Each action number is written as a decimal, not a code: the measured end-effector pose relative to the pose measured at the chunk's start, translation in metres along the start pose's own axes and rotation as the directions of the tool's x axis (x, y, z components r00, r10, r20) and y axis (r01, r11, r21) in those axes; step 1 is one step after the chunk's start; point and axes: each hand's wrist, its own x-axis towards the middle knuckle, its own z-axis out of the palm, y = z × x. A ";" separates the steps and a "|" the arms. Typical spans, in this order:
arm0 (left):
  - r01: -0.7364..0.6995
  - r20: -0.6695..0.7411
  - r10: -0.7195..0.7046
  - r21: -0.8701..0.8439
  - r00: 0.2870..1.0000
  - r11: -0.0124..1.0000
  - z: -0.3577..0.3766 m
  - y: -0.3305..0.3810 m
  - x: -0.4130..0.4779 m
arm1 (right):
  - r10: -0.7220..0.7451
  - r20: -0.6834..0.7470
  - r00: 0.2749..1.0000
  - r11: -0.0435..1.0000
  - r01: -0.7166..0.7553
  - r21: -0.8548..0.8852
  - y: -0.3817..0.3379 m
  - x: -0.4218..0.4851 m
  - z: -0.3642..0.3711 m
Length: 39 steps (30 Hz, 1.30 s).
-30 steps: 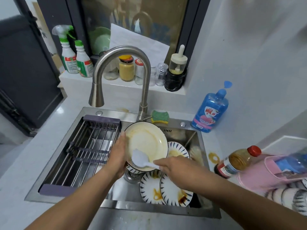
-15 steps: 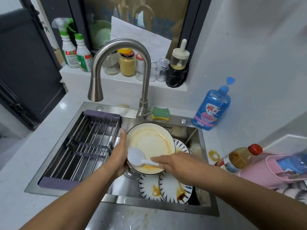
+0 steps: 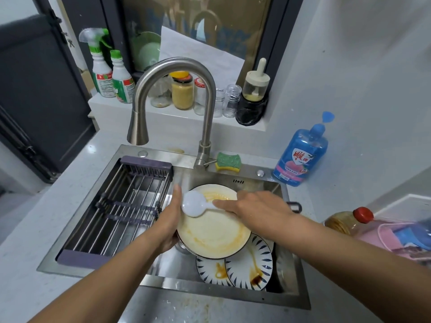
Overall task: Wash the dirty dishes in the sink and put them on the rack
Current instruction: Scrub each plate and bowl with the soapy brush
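Note:
My left hand [image 3: 169, 220] grips the left rim of a cream plate [image 3: 214, 234] smeared with orange sauce, held tilted over the steel sink [image 3: 233, 292]. A white plastic spoon [image 3: 194, 203] lies across the plate's upper left, its handle held by my right hand [image 3: 258, 209]. Below the plate lie two white plates with blue dashes [image 3: 249, 266], both stained brown. The wire dish rack [image 3: 121, 206] spans the sink's left half and holds nothing.
A curved steel faucet [image 3: 172, 73] arches over the rack. A green and yellow sponge [image 3: 227, 162] sits behind the sink, a blue soap bottle [image 3: 300, 157] at its right. Jars and spray bottles [image 3: 105, 73] line the sill. A red-capped bottle [image 3: 347, 221] and pink container stand at right.
The plate has tipped flatter and lower over the sink. My right hand has moved up and left with the spoon, whose bowl is now at the plate's upper left rim.

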 end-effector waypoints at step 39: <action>-0.106 -0.206 0.120 0.079 0.971 0.991 -0.027 0.002 0.007 | 0.051 0.234 0.971 0.998 -0.057 0.022 0.021 -0.019 0.012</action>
